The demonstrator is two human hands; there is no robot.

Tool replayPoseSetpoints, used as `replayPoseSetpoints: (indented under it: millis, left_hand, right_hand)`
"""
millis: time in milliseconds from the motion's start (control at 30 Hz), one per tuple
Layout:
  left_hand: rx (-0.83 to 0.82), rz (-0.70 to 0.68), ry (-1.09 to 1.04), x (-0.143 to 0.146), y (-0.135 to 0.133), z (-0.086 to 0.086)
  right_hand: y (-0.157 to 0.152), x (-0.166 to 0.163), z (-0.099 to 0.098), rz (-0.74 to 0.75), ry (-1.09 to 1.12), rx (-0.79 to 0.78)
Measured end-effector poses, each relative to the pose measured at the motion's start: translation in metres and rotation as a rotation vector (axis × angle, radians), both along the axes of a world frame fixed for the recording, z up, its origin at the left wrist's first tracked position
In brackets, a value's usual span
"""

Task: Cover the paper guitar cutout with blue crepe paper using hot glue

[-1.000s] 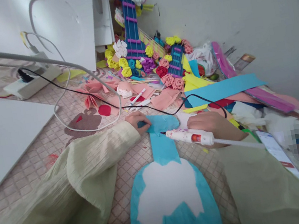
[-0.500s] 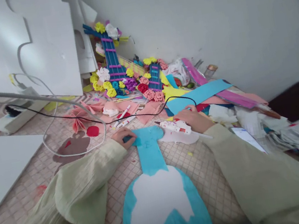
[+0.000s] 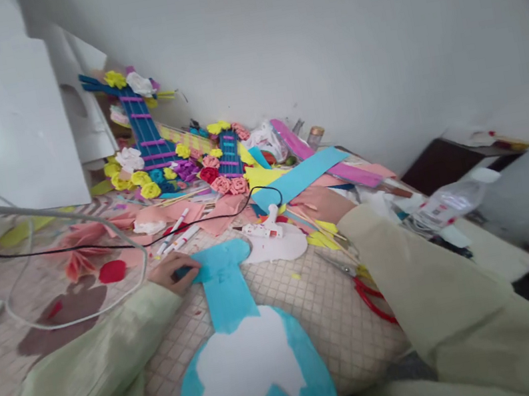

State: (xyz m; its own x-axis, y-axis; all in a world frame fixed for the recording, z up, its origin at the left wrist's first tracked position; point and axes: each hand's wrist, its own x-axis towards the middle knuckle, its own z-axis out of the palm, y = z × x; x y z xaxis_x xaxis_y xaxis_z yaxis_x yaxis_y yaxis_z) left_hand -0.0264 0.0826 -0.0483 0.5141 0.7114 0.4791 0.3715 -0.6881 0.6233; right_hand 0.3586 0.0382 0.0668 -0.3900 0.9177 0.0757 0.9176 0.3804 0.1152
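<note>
A guitar-shaped cutout (image 3: 230, 298) lies on the table, its neck and head covered in blue paper and its body partly bare white. My left hand (image 3: 174, 274) pinches the left end of its head, where a darker blue edge shows between thumb and fingers. My right hand (image 3: 319, 206) reaches over a pile of paper scraps at the back right, its fingers blurred against the peach and yellow pieces. To its left a white glue gun (image 3: 264, 228) rests on a white paper shape (image 3: 280, 247). Red-handled scissors (image 3: 359, 280) lie beside my right sleeve, which partly covers them.
Blue guitar shapes with paper flowers (image 3: 149, 133) lean at the back wall. A black cord (image 3: 100, 244) and a white cable (image 3: 86, 317) cross the table on the left. Marker pens (image 3: 179, 236), a blue strip (image 3: 304, 178) and a plastic bottle (image 3: 453, 203) lie around.
My right hand has moved off the glue gun to the paper scraps on its right; the gun now stands alone. The view has swung right, bringing the scissors into sight. My left hand keeps its pinch.
</note>
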Motion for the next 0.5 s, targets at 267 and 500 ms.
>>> replayPoseSetpoints:
  millis: [267,500]
  left_hand:
    - [-0.002,0.03,-0.027,0.001,-0.001,-0.006]
    - [0.028,0.011,-0.013,-0.001,0.005,-0.007]
  right_hand:
    - [-0.085,0.044,-0.028,-0.468,0.102,-0.08]
    - [-0.08,0.031,-0.052,-0.54,0.227,-0.077]
